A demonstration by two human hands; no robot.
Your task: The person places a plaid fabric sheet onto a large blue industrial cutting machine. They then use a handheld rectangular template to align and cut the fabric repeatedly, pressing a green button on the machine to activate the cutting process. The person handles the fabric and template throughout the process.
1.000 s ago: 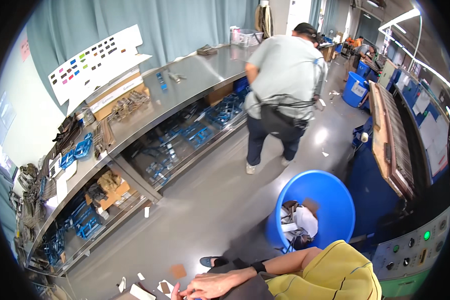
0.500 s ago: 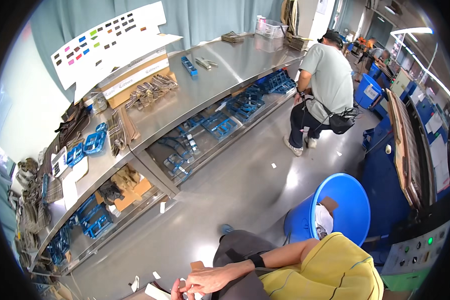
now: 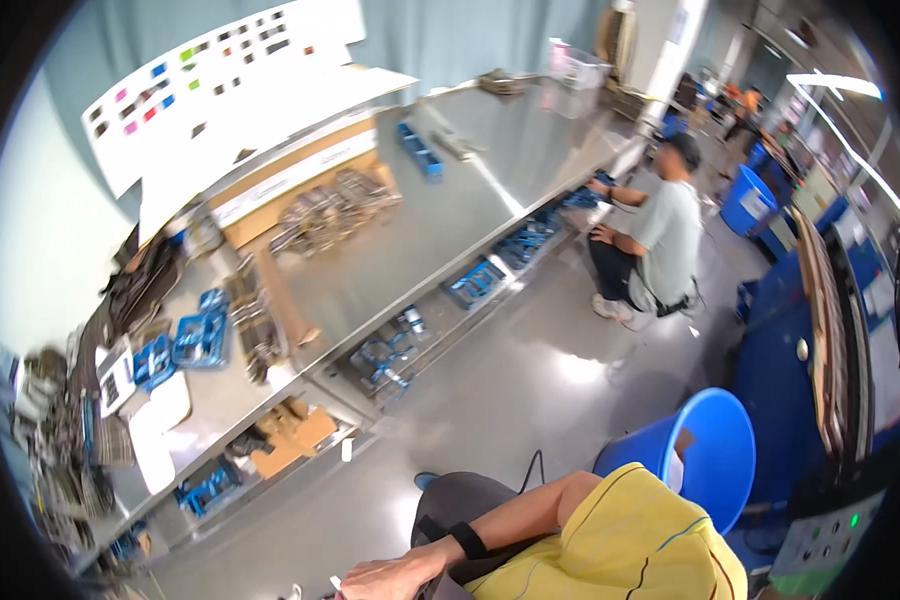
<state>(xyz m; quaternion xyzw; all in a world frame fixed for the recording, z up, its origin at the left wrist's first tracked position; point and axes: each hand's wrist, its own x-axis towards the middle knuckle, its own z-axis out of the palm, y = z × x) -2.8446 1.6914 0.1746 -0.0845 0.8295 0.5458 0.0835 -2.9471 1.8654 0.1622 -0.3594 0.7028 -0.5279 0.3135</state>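
Only one of my hands shows. My right hand (image 3: 390, 578) lies at the bottom edge, partly cut off, with the fingers curled. A small white piece (image 3: 335, 582) sits at its fingertips; whether the hand grips it is unclear. A black band (image 3: 468, 541) circles the wrist, and the forearm rests across my grey-trousered knee (image 3: 460, 500). My yellow sleeve (image 3: 640, 540) fills the lower right. My left hand is out of view.
A long steel workbench (image 3: 440, 230) with blue trays and metal parts runs along the left, with a lower shelf of blue parts. A blue bin (image 3: 715, 450) stands at my right. Another person (image 3: 660, 240) crouches at the bench's far end.
The view has swung up and right. The other person has crouched lower at the bench. My hands have slid toward the bottom edge, and only one still shows.
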